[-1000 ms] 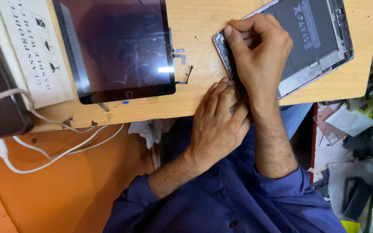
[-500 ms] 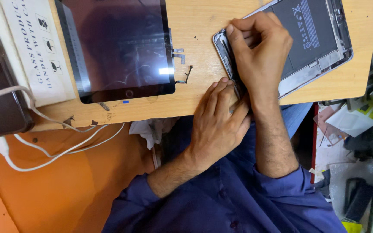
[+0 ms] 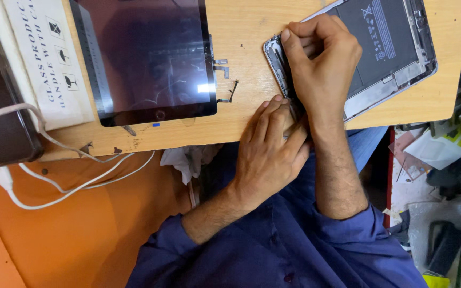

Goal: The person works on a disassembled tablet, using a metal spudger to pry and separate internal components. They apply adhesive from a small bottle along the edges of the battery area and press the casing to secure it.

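Wooden worktop (image 3: 252, 74) before me: my left hand (image 3: 268, 154) presses flat at its near edge, fingers closed against the corner of the opened tablet shell (image 3: 390, 48). My right hand (image 3: 321, 64) pinches tight on that shell's frame. Farther left lies a detached dark screen panel (image 3: 145, 58).

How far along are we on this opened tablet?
Done: the screen panel lies apart from the open housing, battery exposed. In hand: the right hand works at the housing's near corner, fingers curled; any tool is hidden. The left hand braces beside it at the table edge. Left: small loose parts lie between; panel and housing are not joined.
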